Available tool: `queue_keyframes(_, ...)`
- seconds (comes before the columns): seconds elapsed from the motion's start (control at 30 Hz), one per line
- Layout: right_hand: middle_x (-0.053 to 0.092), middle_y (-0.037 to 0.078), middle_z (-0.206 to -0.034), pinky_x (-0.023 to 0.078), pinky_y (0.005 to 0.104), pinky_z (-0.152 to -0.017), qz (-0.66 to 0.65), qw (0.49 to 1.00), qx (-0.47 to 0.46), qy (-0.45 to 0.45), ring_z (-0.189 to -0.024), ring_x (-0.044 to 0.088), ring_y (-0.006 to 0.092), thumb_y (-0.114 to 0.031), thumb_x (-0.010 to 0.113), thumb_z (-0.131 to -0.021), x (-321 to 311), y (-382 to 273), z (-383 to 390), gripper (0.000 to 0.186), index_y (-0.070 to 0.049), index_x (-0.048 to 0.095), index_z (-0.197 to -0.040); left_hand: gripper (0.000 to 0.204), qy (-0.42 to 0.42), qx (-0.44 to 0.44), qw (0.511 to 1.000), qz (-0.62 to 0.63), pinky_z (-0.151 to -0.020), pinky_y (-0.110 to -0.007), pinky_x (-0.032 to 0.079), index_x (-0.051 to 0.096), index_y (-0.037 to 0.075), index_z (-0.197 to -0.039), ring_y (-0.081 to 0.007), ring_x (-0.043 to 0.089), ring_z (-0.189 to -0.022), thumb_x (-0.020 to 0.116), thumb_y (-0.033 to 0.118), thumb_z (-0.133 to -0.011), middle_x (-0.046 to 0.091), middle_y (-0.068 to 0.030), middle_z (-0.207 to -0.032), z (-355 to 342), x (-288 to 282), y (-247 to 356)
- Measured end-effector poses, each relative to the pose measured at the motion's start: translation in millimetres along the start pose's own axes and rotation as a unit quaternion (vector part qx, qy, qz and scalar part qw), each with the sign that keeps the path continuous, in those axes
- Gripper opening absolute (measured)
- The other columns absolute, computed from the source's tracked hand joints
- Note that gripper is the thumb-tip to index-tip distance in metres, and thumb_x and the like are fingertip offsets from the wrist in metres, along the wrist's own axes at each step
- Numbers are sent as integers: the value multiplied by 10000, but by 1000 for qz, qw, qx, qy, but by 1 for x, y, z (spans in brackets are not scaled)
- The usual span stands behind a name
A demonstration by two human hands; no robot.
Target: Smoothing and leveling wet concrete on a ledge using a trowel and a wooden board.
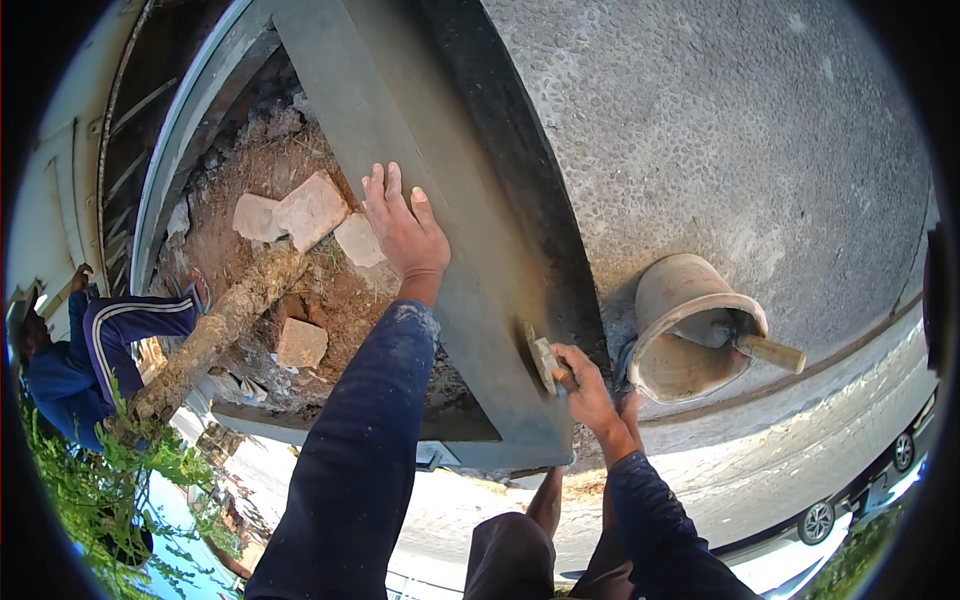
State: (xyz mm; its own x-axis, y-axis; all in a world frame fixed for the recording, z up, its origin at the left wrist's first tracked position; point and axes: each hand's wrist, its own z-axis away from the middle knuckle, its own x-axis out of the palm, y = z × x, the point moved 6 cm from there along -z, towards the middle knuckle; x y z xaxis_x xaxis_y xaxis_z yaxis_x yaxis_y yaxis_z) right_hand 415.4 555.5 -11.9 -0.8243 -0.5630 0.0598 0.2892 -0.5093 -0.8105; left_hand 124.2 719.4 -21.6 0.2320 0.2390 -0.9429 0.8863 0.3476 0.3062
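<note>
Beside a pebbled pavement, a worker's right hand is closing its fingers around a plastering float's handle, pressing the stiff, light tool against a wet grey cement kerb; the left hand, fingers nearly together, is resting flat higher up, a mortar-caked bucket nearby.

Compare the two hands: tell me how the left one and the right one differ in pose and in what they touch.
The left hand lies flat and open, fingers spread, on the grey plastered surface; the right hand is closed around the handle of a trowel. The left hand reaches further up the surface at full arm stretch; the right hand works lower, near its bottom edge, beside the bucket. Both are bare and come out of dark blue sleeves.
</note>
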Motion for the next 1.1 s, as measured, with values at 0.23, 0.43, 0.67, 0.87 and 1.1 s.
queue_keyframes(0.23, 628, 43, -1105, 444, 268, -935, -343, 919, 177, 86, -1049, 583, 129, -21, 471, -1018, 10, -9, 103, 324, -28, 553, -1332, 476, 1, -5, 1000, 5, -1188, -570, 272, 461, 84, -1478, -420, 313, -1469, 438, 300, -1055, 394, -165, -1554, 3, 0, -5)
queue_keyframes(0.43, 634, 40, -1176, 503, 262, -884, -486, 835, 243, 93, -1021, 603, 102, -144, 494, -1061, 34, -15, 168, 322, -42, 519, -1365, 468, 7, -5, 1000, 6, -1195, -553, 274, 470, 95, -1472, -404, 317, -1469, 449, 302, -1053, 396, -148, -1559, 2, 3, -1)
queue_keyframes(0.67, 633, 14, -1119, 520, 247, -825, -470, 854, 223, 21, -980, 603, 81, -239, 508, -1080, 28, 3, 177, 326, -72, 518, -1360, 473, 16, -21, 1000, -4, -1201, -479, 283, 467, 91, -1481, -379, 308, -1471, 430, 317, -1066, 387, -137, -1562, 2, 2, -5)
queue_keyframes(0.87, 643, -9, -1054, 512, 219, -776, -436, 855, 281, 8, -911, 603, 57, -212, 458, -1092, -4, -2, 188, 270, -78, 574, -1296, 493, -48, -30, 997, -47, -1248, -518, 149, 386, 118, -1532, -354, 276, -1498, 408, 312, -1080, 382, -128, -1570, 0, -3, -13)
queue_keyframes(1.1, 646, 1, -1146, 509, 226, -802, -351, 892, 285, -4, -958, 607, 70, -146, 441, -1066, -62, -18, 182, 351, -86, 531, -1400, 528, -92, -181, 977, 63, -1252, -510, 156, 364, 70, -1532, -337, 300, -1493, 474, 268, -1055, 381, -165, -1569, 68, -34, 13)
